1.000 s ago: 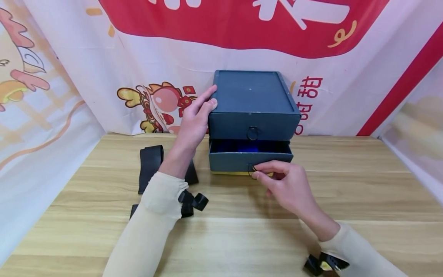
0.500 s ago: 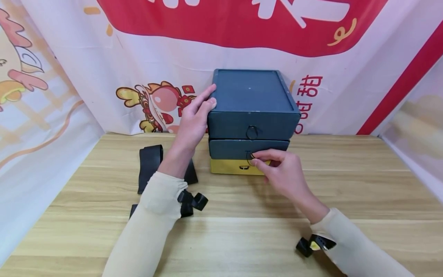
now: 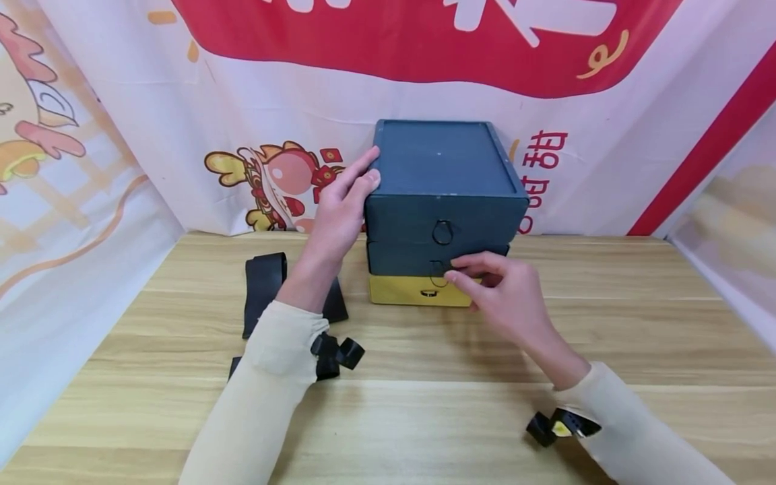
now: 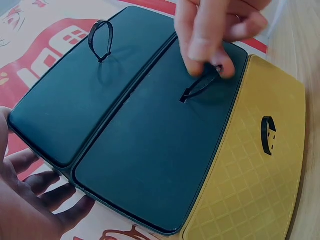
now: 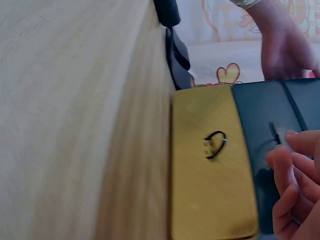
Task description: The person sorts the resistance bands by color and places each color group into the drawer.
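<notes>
A stack of drawers stands against the cloth backdrop, with two dark blue drawers above a yellow drawer (image 3: 397, 289). My left hand (image 3: 341, 212) rests against the left side of the stack, fingers along the upper edge. Just right of the loop pull (image 3: 438, 274) on the lower blue drawer (image 3: 397, 259) is my right hand (image 3: 509, 289), thumb and index fingertip slightly parted. In the left wrist view those fingertips overlap the loop's end, so any light contact is unclear. The upper blue drawer (image 4: 95, 95) has its own black loop pull (image 4: 101, 41).
Black strap-like pieces (image 3: 263, 293) lie on the wooden table (image 3: 412, 424) left of the stack, partly hidden by the left forearm. A printed cloth (image 3: 303, 94) hangs close behind the stack. Small black devices (image 3: 548, 428) are worn at both wrists.
The lower blue drawer has slid in from partly pulled out to flush, baring the yellow drawer's front. My right hand followed it inward, then drew slightly right off the loop. The left hand stays put.
</notes>
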### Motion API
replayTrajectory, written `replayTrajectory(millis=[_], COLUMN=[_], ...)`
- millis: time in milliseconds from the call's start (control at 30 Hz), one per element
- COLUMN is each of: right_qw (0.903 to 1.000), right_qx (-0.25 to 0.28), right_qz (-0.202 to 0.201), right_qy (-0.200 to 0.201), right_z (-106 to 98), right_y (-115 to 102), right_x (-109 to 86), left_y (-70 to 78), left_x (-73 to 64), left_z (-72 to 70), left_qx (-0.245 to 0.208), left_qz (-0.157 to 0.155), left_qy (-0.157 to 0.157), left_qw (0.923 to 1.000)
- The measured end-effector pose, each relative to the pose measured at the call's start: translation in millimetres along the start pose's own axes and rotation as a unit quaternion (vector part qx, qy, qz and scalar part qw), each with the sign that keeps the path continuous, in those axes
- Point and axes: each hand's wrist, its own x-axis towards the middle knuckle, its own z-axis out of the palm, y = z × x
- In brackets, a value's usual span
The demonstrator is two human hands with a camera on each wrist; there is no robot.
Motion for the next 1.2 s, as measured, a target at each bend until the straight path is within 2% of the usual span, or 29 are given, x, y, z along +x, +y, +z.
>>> replayTrajectory(millis=[100, 200, 367, 467, 567, 633, 700, 833, 933, 1033, 1200], right_qw=[0.9988, 0.9916, 0.9607, 0.9436, 0.9356, 0.9383, 0.9472, 0.9705, 0.9825, 0.9862, 0.9842], right_qx=[-0.009, 0.004, 0.042, 0.059, 0.058, 0.049, 0.043, 0.045, 0.051, 0.065, 0.099], right_qz=[-0.031, -0.080, -0.155, -0.172, -0.167, -0.155, -0.139, -0.104, -0.080, -0.077, -0.086], right_qy=[0.036, 0.102, 0.226, 0.277, 0.306, 0.305, 0.286, 0.213, 0.160, 0.131, 0.119], right_z=[-10, -21, -42, -52, -58, -61, -63, -63, -59, -56, -53], right_y=[-4, -8, -17, -22, -27, -30, -32, -31, -26, -22, -19], right_x=[-2.2, -2.3, 6.0, 16.0, 27.4, 35.1, 43.4, 58.2, 65.5, 70.0, 73.0], left_y=[0.2, -0.3, -3.4, -5.9, -9.5, -13.8, -19.3, -34.0, -48.0, -62.1, -79.2], left_x=[-1.5, -5.6, -21.7, -36.8, -53.2, -63.3, -71.9, -81.4, -83.3, -83.1, -80.0], left_z=[-1.6, -4.0, -8.8, -13.1, -15.9, -15.3, -12.1, 3.6, 19.1, 32.5, 47.5], left_qx=[-0.001, 0.000, 0.011, 0.012, 0.007, -0.001, -0.009, -0.023, -0.019, -0.013, -0.003], left_qz=[-0.005, -0.009, -0.019, -0.051, -0.098, -0.130, -0.162, -0.223, -0.249, -0.262, -0.283], left_qy=[0.001, 0.008, 0.046, 0.076, 0.094, 0.093, 0.077, 0.015, -0.021, -0.039, -0.051], left_qw=[1.0000, 0.9999, 0.9987, 0.9957, 0.9908, 0.9872, 0.9837, 0.9744, 0.9680, 0.9642, 0.9578])
